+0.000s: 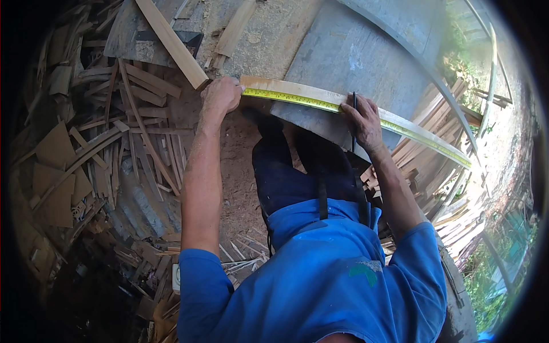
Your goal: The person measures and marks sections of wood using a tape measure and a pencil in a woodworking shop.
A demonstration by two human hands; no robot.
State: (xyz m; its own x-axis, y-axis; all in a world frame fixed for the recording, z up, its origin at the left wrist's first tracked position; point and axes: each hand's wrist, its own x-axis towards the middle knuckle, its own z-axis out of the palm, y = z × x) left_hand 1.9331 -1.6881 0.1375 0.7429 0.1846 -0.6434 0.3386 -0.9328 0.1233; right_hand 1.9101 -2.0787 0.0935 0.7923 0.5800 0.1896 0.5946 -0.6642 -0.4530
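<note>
A yellow tape measure blade [296, 99] is stretched along the near edge of a long wooden board [291, 86]. At the board's left end, my left hand [221, 94] pinches the end of the blade. My right hand [364, 120] rests over the board and blade farther along, with a dark, slim pencil or pen [354, 103] held upright between the fingers. Beyond that hand, board and blade run on to the right into bright glare. The tape's case cannot be made out there.
Another wooden board [176, 45] juts over the workbench [274, 43] edge near my left hand. A grey sheet [339, 55] lies on the bench. Offcuts [146, 85] and wood strips pile up at left; stacked planks [422, 124] lean at right. Splintered scraps [244, 257] litter the floor.
</note>
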